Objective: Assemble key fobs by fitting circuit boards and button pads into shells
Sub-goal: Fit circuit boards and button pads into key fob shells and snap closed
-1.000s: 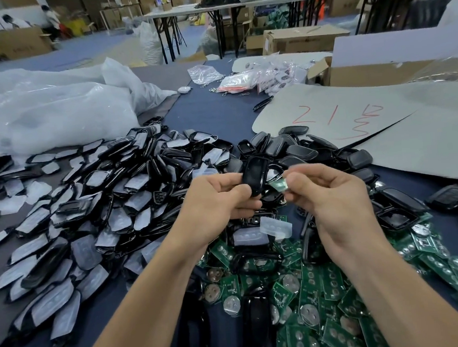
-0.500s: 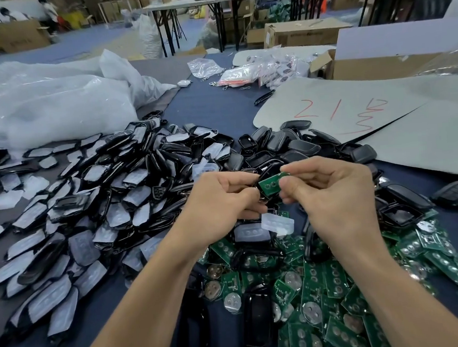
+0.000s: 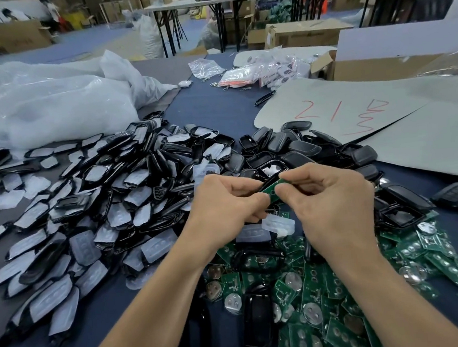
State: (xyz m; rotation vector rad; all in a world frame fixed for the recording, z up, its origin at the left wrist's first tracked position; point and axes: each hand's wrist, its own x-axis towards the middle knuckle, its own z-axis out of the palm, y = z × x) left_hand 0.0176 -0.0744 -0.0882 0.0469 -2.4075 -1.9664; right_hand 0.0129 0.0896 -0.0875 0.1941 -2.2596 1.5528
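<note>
My left hand point(image 3: 226, 204) and my right hand point(image 3: 332, 200) meet above the table's middle. Between their fingertips sits a green circuit board point(image 3: 273, 187), lying against a black shell point(image 3: 268, 182) that my left fingers mostly hide. A translucent button pad point(image 3: 278, 224) pokes out just below my hands. Black shells with white pads point(image 3: 108, 200) spread in a heap to the left. More empty black shells point(image 3: 297, 145) pile up behind my hands. Green circuit boards point(image 3: 315, 290) with round batteries cover the table near my right forearm.
White plastic bags point(image 3: 50, 106) lie at the far left. A grey sheet with red writing point(image 3: 356, 118) and a cardboard box point(image 3: 378, 60) stand at the right. Small packets point(image 3: 255, 72) lie at the back. Folding tables and cartons fill the room beyond.
The black shell stood upright in my left hand with the board off to its right; now the hands are closer together and the board lies against the shell between my fingertips.
</note>
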